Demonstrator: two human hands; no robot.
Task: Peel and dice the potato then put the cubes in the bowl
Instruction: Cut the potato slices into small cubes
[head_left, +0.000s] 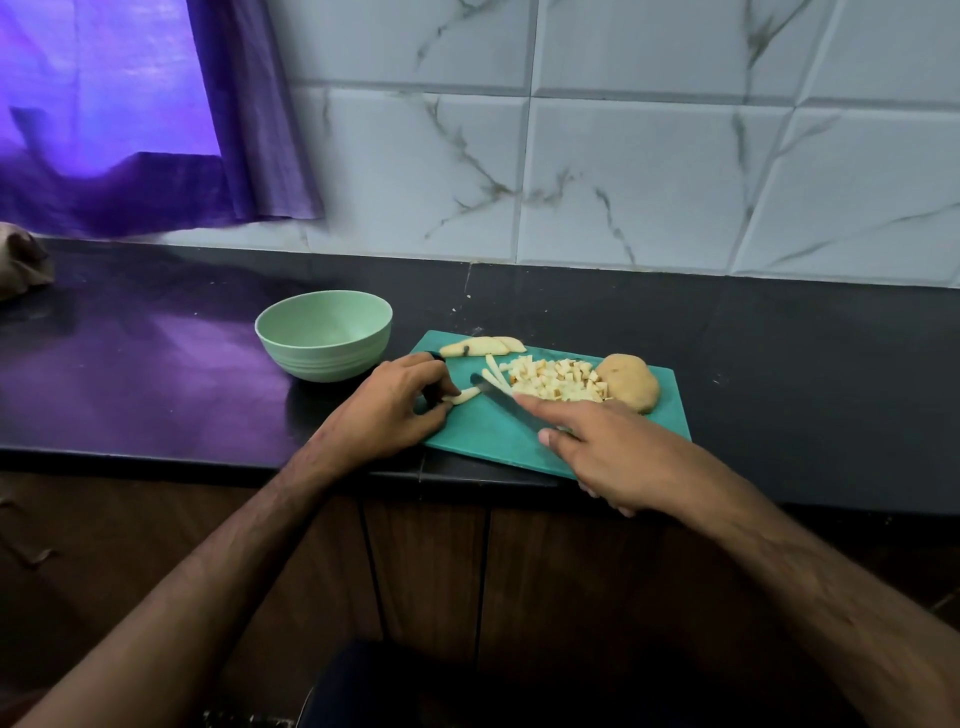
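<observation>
Potato cubes (558, 383) lie heaped mid-way along a teal cutting board (488, 431) on the dark tabletop (156, 374), beside an unpeeled half (629, 382) and a green bowl (324, 334). A person's right hand (613, 457) holds a knife (506, 401), forefinger along the blade. The left hand (395, 402) pinches a potato strip (464, 397).

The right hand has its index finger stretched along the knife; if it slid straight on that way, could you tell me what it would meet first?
Probably the potato strips near the tip of the knife, ahead of the right hand; depth is unclear.
</observation>
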